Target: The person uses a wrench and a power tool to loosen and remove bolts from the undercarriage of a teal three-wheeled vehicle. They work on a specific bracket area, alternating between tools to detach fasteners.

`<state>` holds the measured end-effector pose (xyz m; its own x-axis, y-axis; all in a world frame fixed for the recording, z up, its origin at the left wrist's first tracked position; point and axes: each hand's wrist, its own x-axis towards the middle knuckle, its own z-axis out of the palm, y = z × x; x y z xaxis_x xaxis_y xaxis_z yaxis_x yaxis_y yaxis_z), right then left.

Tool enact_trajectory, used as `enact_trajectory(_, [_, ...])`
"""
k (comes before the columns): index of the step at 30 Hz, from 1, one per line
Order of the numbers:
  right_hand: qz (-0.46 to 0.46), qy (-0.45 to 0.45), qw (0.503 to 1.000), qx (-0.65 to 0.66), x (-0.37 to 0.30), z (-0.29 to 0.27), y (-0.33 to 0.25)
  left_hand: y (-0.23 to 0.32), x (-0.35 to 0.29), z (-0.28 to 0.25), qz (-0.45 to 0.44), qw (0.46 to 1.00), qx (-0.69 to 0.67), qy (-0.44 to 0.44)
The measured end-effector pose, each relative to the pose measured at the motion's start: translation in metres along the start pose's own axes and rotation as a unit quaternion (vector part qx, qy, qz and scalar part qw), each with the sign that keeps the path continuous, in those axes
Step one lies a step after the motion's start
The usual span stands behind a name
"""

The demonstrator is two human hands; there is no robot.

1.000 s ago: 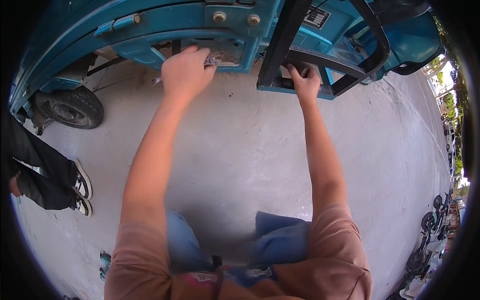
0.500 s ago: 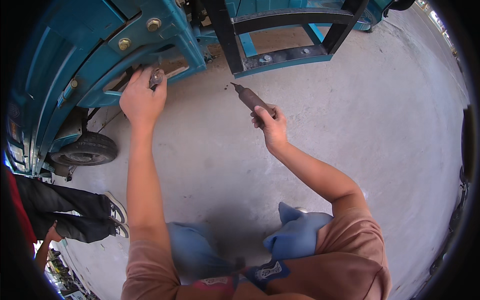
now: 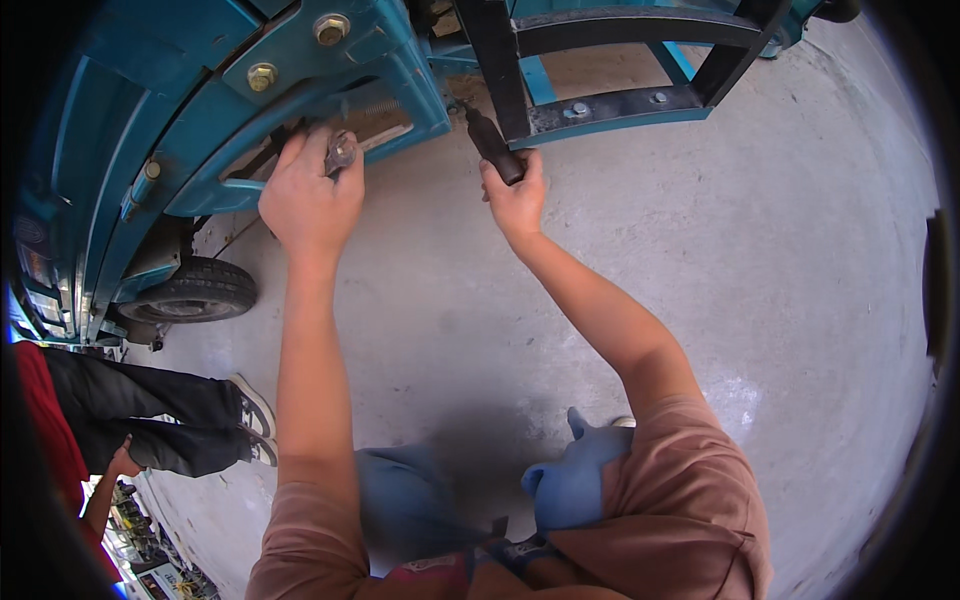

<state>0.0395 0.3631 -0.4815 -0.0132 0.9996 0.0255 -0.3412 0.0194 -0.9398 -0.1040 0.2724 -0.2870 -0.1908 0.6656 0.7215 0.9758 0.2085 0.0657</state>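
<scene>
My left hand point(image 3: 312, 215) is closed around a handle with a rounded, translucent end point(image 3: 341, 152). It reaches up to the opening in a teal vehicle panel point(image 3: 425, 85), and the rest of what it holds is hidden behind the fingers. A dark brown squeeze bottle point(image 3: 490, 143) with a thin nozzle is gripped by its base in my right hand point(image 3: 518, 203). The nozzle points up and slightly left, in the gap between the panel's edge and a black step frame point(image 3: 610, 113). Whether its tip touches anything, I cannot tell.
Two large bolts point(image 3: 331, 29) sit in the teal panel above my left hand. A wheel point(image 3: 190, 291) lies below the bodywork at left. Another person in dark trousers point(image 3: 150, 410) stands at the left edge. Grey concrete floor point(image 3: 780, 260) spreads to the right.
My right hand has moved the squeeze bottle up and left, bringing its nozzle to the gap beside the step frame. My left hand keeps its grip at the panel. The view has shifted slightly.
</scene>
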Motion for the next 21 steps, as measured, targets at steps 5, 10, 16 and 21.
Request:
enact_trajectory(5, [-0.006, -0.006, 1.000, -0.003, 0.008, -0.001, -0.006, 0.002, 0.000, 0.000, -0.002, 1.000, 0.003, 0.011])
enact_trajectory(10, [0.011, -0.015, 0.999, -0.041, 0.000, -0.008, -0.005, 0.002, 0.001, -0.001, 0.003, 1.000, 0.002, 0.016])
enact_trajectory(16, [-0.034, -0.026, 0.997, -0.071, 0.002, -0.003, -0.015, 0.005, 0.001, -0.005, -0.027, 0.999, 0.007, -0.022])
enact_trajectory(21, [-0.071, -0.024, 0.995, -0.073, 0.007, -0.008, 0.004, 0.007, 0.002, -0.004, -0.029, 0.999, 0.003, -0.015])
